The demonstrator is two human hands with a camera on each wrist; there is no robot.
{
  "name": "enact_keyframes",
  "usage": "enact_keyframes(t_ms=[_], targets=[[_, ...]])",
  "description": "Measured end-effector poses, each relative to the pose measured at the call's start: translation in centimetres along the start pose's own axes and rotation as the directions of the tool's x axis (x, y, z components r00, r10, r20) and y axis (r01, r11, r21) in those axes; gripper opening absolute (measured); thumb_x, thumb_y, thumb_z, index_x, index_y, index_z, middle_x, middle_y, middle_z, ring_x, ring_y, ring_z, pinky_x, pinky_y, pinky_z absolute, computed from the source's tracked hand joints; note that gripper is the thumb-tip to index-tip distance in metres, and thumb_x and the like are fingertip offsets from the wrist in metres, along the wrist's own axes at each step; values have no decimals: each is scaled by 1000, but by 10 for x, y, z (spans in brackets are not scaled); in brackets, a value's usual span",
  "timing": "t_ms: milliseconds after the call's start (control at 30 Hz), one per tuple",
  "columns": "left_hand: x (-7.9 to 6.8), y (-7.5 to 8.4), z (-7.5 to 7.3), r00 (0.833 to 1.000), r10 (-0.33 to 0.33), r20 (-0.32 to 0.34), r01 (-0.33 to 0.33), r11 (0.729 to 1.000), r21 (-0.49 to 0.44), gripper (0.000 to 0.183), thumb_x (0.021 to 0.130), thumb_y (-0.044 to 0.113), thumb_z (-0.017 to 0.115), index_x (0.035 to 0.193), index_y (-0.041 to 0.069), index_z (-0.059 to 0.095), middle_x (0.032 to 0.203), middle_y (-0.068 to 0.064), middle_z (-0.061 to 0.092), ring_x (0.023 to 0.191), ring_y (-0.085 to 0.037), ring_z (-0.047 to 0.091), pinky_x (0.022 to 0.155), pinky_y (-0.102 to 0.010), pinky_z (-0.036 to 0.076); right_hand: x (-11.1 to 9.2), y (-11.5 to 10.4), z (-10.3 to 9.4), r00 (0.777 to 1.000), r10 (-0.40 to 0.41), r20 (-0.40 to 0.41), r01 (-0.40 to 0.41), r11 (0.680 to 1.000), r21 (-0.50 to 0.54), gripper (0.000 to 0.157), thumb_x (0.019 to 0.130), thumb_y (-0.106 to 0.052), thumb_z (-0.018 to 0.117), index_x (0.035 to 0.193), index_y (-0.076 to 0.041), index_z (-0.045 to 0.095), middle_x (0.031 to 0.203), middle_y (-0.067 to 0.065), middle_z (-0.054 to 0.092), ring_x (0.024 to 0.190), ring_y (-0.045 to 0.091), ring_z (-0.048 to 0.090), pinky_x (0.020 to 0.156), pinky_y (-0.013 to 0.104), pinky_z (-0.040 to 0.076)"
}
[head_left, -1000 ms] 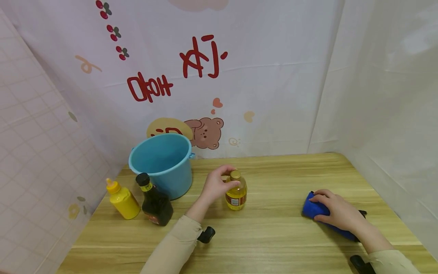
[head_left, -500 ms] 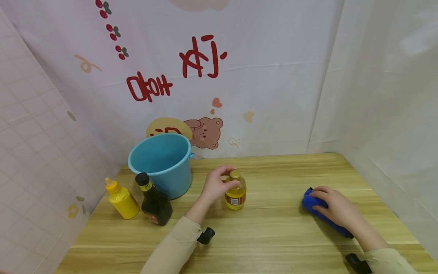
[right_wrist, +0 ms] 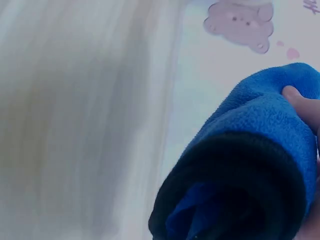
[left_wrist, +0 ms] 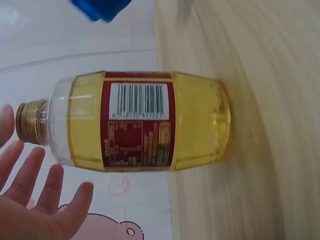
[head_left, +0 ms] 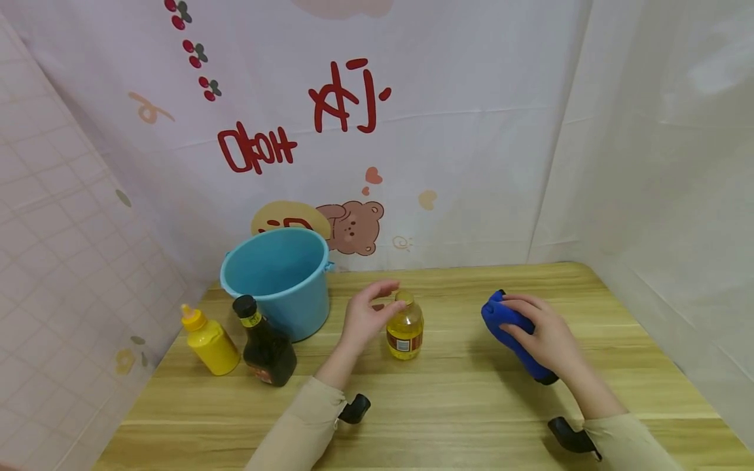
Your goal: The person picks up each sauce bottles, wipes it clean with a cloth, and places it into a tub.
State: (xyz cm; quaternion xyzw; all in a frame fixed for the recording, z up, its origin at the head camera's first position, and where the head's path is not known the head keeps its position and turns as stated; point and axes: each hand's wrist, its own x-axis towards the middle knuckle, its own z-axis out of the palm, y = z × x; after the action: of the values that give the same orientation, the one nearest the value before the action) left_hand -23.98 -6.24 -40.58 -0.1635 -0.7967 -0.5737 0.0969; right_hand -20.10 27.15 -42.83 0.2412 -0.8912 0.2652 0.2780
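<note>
An upright bottle of yellow cooking oil (head_left: pixel 404 337) with a gold cap (left_wrist: pixel 31 122) stands mid-table. My left hand (head_left: pixel 366 315) is just left of its neck, fingers spread and loosely bent, holding nothing; in the left wrist view they stay beside the cap and shoulder of the bottle. On the right, my right hand (head_left: pixel 544 330) grips a rolled blue towel (head_left: pixel 511 327) with black edging, held up over the table with its shadow below. The right wrist view looks into the dark-edged end of the towel (right_wrist: pixel 255 117), with the thumb pressing its side.
Left of the oil stand a light blue bucket (head_left: pixel 303 307), a dark sauce bottle (head_left: pixel 271 353) with a black cap, and a yellow squeeze bottle (head_left: pixel 214 347). A printed curtain (head_left: pixel 471 163) hangs behind the wooden table (head_left: pixel 448 418).
My right hand has lifted the blue towel off the table and carried it left toward the oil bottle. My left hand has drawn slightly back from the bottle's neck, which stays in place.
</note>
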Motion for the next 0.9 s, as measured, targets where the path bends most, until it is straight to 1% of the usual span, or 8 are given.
enact_keyframes(t_ms=[133, 167, 233, 367, 400, 567, 667, 900], targets=[[-2, -3, 2, 999, 25, -25, -25, 1000, -6, 38, 88, 21, 77, 124, 10, 70, 124, -4, 67, 116, -24, 60, 93, -48, 52, 12, -13, 10, 998, 38, -47, -35, 997, 63, 42, 76, 3, 82, 115, -3, 69, 121, 12, 64, 110, 36, 60, 87, 45, 50], [-3, -4, 3, 999, 31, -25, -31, 1000, 0, 38, 89, 22, 77, 124, 10, 70, 124, -4, 67, 116, -24, 60, 93, -49, 52, 14, -16, 12, 997, 51, -54, -46, 995, 83, 42, 76, 3, 82, 115, -4, 69, 121, 12, 64, 110, 35, 61, 87, 44, 51], [-4, -6, 4, 999, 47, -21, -47, 999, 10, 37, 88, 22, 77, 124, 11, 70, 124, -4, 67, 115, -25, 60, 92, -50, 52, 19, -21, 17, 995, 76, -63, -67, 989, 130, 41, 77, 3, 82, 116, -4, 69, 122, 12, 64, 110, 35, 61, 87, 45, 52], [-4, -10, 7, 998, 60, -8, -60, 998, 31, 36, 90, 23, 76, 124, 13, 71, 125, -2, 67, 114, -23, 60, 89, -46, 54, 27, -31, 27, 992, 103, -70, -85, 971, 222, 44, 79, 3, 80, 120, -7, 68, 123, 13, 62, 111, 37, 59, 85, 58, 51], [-5, -11, 8, 998, 62, -5, -62, 998, 30, 35, 90, 23, 75, 124, 13, 71, 125, -2, 66, 114, -22, 61, 88, -45, 55, 29, -33, 29, 992, 106, -71, -86, 966, 242, 45, 80, 2, 80, 121, -8, 68, 123, 13, 62, 112, 37, 59, 86, 59, 50], [-4, -12, 10, 998, 56, 12, -56, 998, 22, 35, 91, 21, 75, 124, 10, 70, 123, -3, 67, 109, -22, 63, 84, -40, 57, 40, -47, 40, 990, 108, -87, -77, 950, 303, 46, 80, 0, 81, 123, -12, 68, 123, 11, 63, 114, 32, 57, 89, 56, 49], [-3, -12, 10, 999, 51, 15, -51, 998, 28, 35, 91, 22, 74, 123, 11, 70, 122, -2, 68, 108, -22, 64, 83, -38, 57, 46, -56, 44, 989, 110, -99, -72, 941, 330, 46, 80, -1, 81, 123, -12, 68, 124, 9, 62, 115, 30, 57, 90, 54, 49], [-3, -13, 9, 998, 56, 18, -57, 998, 40, 33, 91, 24, 74, 122, 13, 70, 119, -1, 68, 106, -22, 64, 83, -39, 57, 57, -72, 54, 989, 102, -107, -56, 927, 372, 46, 81, -2, 80, 123, -13, 68, 125, 10, 62, 115, 31, 58, 91, 55, 49]])
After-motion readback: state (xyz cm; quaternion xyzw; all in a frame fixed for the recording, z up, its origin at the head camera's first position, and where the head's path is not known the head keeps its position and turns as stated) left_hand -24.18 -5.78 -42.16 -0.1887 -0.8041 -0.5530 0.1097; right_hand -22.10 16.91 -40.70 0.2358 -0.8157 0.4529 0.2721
